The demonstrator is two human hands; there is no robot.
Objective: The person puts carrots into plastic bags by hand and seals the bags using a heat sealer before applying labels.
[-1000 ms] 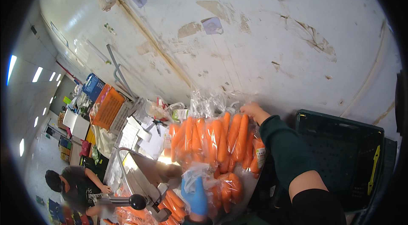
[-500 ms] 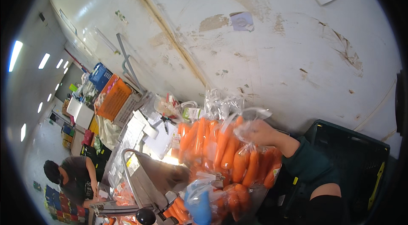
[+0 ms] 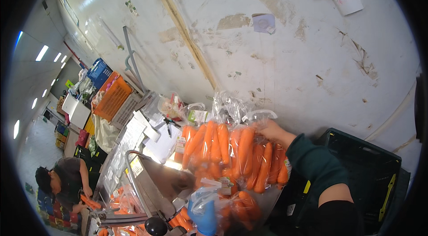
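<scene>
My right hand (image 3: 270,131), bare, is closed on the gathered top of a clear plastic bag of carrots (image 3: 243,153), at the back of the pile; its fingertips are partly hidden by plastic. In a blue glove, my left hand (image 3: 203,217) is low in the middle, curled around the clear plastic of a bag, whose contents I cannot make out. Several filled carrot bags lie between and around my hands, and another bag of carrots (image 3: 245,205) lies just right of the glove. Beside my left hand stands a metal machine (image 3: 156,180) with a black knob (image 3: 156,226).
A dark green crate (image 3: 356,155) is at the right. Papers (image 3: 133,131) and a pen (image 3: 168,124) lie behind the machine, before a stained white wall (image 3: 276,66). At the far left, another person (image 3: 67,180) handles carrots; an orange crate (image 3: 112,98) stands beyond.
My right hand has moved slightly right, and the carrot bag under it hangs straighter. My left hand has shifted left and down with the plastic. The other person now holds carrots up.
</scene>
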